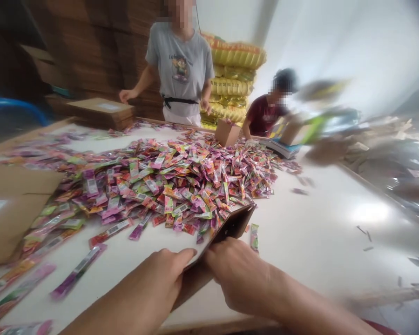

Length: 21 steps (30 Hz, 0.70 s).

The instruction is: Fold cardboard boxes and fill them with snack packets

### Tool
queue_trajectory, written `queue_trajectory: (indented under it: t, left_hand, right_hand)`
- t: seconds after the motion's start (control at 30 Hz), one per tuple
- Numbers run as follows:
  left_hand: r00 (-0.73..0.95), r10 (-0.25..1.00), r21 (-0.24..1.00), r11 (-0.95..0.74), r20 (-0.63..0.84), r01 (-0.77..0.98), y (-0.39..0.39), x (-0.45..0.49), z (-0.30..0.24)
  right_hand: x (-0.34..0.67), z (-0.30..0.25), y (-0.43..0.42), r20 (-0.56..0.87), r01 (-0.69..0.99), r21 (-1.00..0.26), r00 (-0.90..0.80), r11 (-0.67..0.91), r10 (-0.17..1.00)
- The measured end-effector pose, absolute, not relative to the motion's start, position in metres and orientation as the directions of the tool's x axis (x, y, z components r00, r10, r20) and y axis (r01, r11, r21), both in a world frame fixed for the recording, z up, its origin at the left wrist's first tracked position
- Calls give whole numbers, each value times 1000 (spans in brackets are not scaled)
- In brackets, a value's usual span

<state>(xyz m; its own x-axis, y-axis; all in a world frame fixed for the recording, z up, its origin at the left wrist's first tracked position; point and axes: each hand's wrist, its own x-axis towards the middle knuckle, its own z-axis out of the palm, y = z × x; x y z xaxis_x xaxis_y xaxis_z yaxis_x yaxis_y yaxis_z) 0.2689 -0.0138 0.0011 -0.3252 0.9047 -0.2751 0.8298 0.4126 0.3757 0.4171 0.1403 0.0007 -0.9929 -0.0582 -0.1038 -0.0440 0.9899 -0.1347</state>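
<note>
1. Two hands of yours meet at the near edge of the table (pixel 321 232), both closed on the same flat brown cardboard piece (pixel 230 225).
2. Your left hand (pixel 153 284) grips the near end of the cardboard piece from the left, thumb lying along its upper face and the fingers curled beneath, out of sight.
3. Your right hand (pixel 237 274) clamps the same end from the right, knuckles up and fingers folded around the edge.
4. Held this way, the cardboard piece tilts up and away from you, and its far end pushes into the near fringe of the pile of sachets (pixel 174 177).
5. That pile is a wide heap of pink, purple, orange and green packets across the middle and left of the table; loose ones trail towards you on the left.
6. One stray sachet (pixel 254 236) lies on the table just right of the cardboard piece.
7. A brown box (pixel 10 209) sits at the left edge, and a small open carton (pixel 226 132) stands at the far side of the heap.
8. Far off, a person in a grey shirt (pixel 179 65) stands behind the table, and a person in a dark red shirt (pixel 263 114) bends over it to the right.
</note>
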Motion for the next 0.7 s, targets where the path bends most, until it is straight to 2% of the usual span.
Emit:
queue_trajectory:
  t: [0.07,0.13,0.3,0.43,0.57,0.63,0.7]
  left_hand:
    - [-339,885,259,426,-320,867,-6,272,-3]
    - [-324,894,251,406,-310,879,0,270,-5]
    - [-316,911,350,397,-266,849,5,255,3]
    - [-368,890,452,454,-269,768,2,249,-16]
    - [-393,877,475,481,-277,737,-3,250,-26]
    - [-313,908,540,418,-278,731,-6,248,-10]
    - [-167,922,648,366,-349,668,-6,242,12]
  right_hand:
    - [407,12,140,-255,-47,-139,-963,989,-82]
    - [393,17,142,-347,-72,-142,-930,987,-118]
    - [381,3,148,-205,-99,-174,-969,980,-135]
    - [407,-10,146,-205,-172,-203,-955,964,-214]
    - [422,-10,142,-205,-139,-261,-959,955,-196]
    - [418,-6,142,-226,-123,-288,-955,950,-193]
    - [408,-1,144,-219,-117,-318,-956,941,-193]
